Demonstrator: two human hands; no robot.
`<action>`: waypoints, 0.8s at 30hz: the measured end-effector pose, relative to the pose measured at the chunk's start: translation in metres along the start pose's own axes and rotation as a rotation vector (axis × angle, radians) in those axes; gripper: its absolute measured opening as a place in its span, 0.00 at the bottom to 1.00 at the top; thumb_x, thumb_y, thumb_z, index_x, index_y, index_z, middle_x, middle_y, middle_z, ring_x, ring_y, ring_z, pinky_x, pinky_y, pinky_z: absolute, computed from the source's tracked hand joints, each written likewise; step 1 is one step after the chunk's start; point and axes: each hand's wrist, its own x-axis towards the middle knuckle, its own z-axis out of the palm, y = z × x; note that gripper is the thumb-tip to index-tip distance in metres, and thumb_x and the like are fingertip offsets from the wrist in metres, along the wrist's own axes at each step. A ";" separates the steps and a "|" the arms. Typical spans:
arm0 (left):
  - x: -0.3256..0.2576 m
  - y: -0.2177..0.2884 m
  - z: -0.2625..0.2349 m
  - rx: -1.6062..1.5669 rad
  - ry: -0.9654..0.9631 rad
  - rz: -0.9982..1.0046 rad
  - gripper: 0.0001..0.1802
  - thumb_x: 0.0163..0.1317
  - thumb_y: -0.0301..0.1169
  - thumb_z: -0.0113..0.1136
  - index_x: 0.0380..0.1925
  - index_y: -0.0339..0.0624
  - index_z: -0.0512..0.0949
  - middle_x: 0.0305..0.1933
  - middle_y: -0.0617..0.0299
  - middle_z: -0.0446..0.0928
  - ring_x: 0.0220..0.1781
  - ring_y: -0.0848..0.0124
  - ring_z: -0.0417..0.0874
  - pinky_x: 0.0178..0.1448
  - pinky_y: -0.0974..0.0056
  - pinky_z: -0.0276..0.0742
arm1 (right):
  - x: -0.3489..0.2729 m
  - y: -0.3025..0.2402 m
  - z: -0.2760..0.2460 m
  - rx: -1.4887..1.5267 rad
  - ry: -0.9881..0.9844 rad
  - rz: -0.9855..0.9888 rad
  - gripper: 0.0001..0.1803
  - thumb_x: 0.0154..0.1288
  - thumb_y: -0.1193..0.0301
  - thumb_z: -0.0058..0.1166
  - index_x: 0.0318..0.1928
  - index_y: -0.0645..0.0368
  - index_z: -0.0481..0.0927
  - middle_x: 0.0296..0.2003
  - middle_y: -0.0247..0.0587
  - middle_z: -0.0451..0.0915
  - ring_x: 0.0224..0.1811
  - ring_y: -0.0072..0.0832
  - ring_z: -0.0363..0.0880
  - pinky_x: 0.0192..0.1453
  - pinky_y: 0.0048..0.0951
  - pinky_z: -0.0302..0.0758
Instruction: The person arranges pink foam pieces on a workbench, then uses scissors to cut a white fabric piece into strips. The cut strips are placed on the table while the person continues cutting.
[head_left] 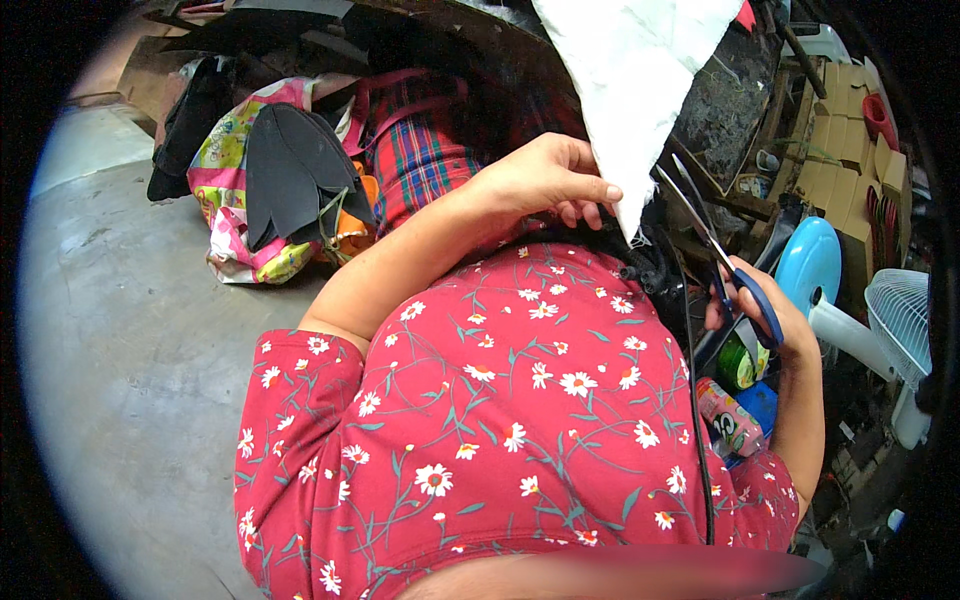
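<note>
Fingers [598, 192] of left hand [545, 180] pinched narrow on the edge of a white cloth [635, 85], near its low pointed tip; cloth hangs down from top of frame, just above the lap. Right hand [765, 310] has fingers thru the blue loops of scissors [715, 250], gripping them; blades slightly parted, tips pointing up-left, just beside the cloth's lower edge. Can't tell if blades touch the fabric. Person wears red dress w/ white daisy print [500, 400], fills most of the centre. Left of the arm, on the grey concrete floor [130, 350]: colourful bag [230, 230] w/ dark foam pieces [295, 170] on it. Right side: blue fan [810, 265], white fan grille [900, 320], stacked cardboard boxes [850, 150], a can [730, 415] low by the right forearm.
</note>
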 end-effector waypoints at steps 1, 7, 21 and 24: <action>-0.001 0.001 0.001 -0.023 0.013 -0.002 0.15 0.63 0.35 0.67 0.43 0.34 0.82 0.37 0.60 0.84 0.31 0.76 0.84 0.31 0.75 0.77 | -0.002 -0.002 0.002 -0.043 -0.002 0.012 0.23 0.66 0.51 0.56 0.43 0.60 0.72 0.30 0.41 0.82 0.34 0.25 0.82 0.41 0.26 0.76; -0.008 0.003 0.010 -0.120 0.012 0.034 0.14 0.65 0.35 0.65 0.43 0.35 0.81 0.38 0.57 0.85 0.32 0.74 0.85 0.32 0.74 0.79 | -0.018 -0.021 0.008 -0.304 0.022 0.030 0.21 0.61 0.57 0.59 0.42 0.62 0.72 0.28 0.38 0.81 0.33 0.24 0.82 0.40 0.26 0.77; -0.004 0.007 0.025 -0.269 -0.107 0.137 0.17 0.66 0.29 0.63 0.51 0.30 0.77 0.43 0.50 0.84 0.35 0.68 0.87 0.39 0.70 0.85 | -0.047 -0.047 0.030 -0.497 0.169 0.078 0.20 0.49 0.67 0.63 0.41 0.64 0.73 0.23 0.38 0.78 0.27 0.24 0.75 0.34 0.28 0.72; -0.004 0.009 0.028 -0.281 -0.093 0.132 0.16 0.67 0.30 0.63 0.50 0.31 0.77 0.42 0.51 0.84 0.35 0.69 0.87 0.39 0.70 0.85 | -0.049 -0.054 0.032 -0.621 0.280 0.075 0.21 0.46 0.66 0.65 0.39 0.63 0.73 0.21 0.39 0.74 0.24 0.24 0.71 0.31 0.29 0.68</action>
